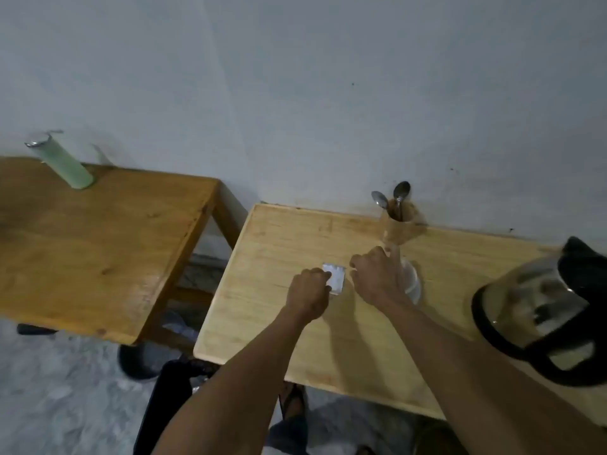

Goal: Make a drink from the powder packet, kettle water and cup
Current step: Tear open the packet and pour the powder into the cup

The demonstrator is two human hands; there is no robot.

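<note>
A small silvery-white powder packet is held above the light wooden table, between both hands. My left hand pinches its left edge and my right hand grips its right edge. Just behind my right hand stands a clear cup, mostly hidden by the hand and wrist. A glass kettle with a black lid, base and handle sits at the table's right end.
A wooden holder with two spoons stands against the wall at the back of the table. A darker wooden table to the left carries a tall green glass. Grey floor and dark objects lie below.
</note>
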